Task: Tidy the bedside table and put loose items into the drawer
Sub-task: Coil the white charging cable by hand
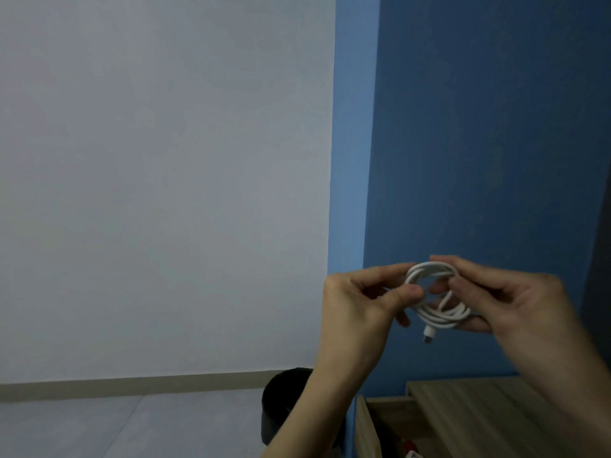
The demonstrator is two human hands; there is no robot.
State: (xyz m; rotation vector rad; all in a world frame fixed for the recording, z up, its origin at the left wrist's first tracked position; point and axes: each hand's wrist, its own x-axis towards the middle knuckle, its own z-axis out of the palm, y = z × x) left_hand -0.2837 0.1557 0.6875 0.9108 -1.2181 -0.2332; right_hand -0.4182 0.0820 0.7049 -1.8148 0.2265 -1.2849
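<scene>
Up in front of the blue wall [479,127], I see both hands holding a coiled white cable [441,314] in the air, well above the counter [479,404]. My left hand [357,302] pinches the left side of the coil between thumb and forefinger. My right hand [515,302] has its fingers curled round the right side of the loops, with the thumb on top. One end of the cable hangs out of the coil between the hands, and its plug [428,335] points down.

Below the hands, the wooden counter sits against the blue wall at the lower right. Its drawer [365,428] stands pulled out at the bottom edge of my view, with something red and something white inside, too cut off for me to tell what they are. A black bin [281,401] stands on the floor just left of the drawer, partly behind my left forearm. A pale grey wall [165,160] fills the left side.
</scene>
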